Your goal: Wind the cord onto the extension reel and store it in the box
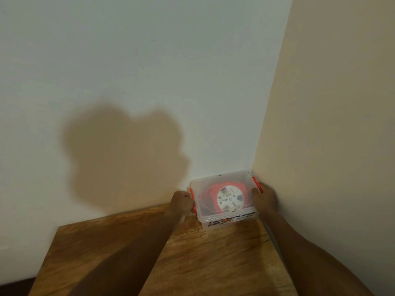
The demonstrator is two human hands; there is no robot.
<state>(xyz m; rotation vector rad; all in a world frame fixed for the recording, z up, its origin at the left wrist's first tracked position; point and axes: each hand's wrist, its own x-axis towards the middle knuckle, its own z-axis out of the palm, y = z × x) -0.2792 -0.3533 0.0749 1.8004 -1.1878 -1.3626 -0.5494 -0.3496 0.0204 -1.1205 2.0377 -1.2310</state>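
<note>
A clear plastic box (226,218) with its lid on and red side latches stands at the far right corner of the wooden table (192,257), against both walls. Through the lid I see the red extension reel (210,192) with its white round face (230,199). No loose cord shows outside the box. My left hand (181,202) grips the box's left end at the red latch. My right hand (264,198) grips its right end by the other latch.
A white wall (149,82) rises right behind the table and a beige wall (331,124) closes the right side. My shadow falls on the white wall. The table's left edge drops off to a dark floor at the lower left.
</note>
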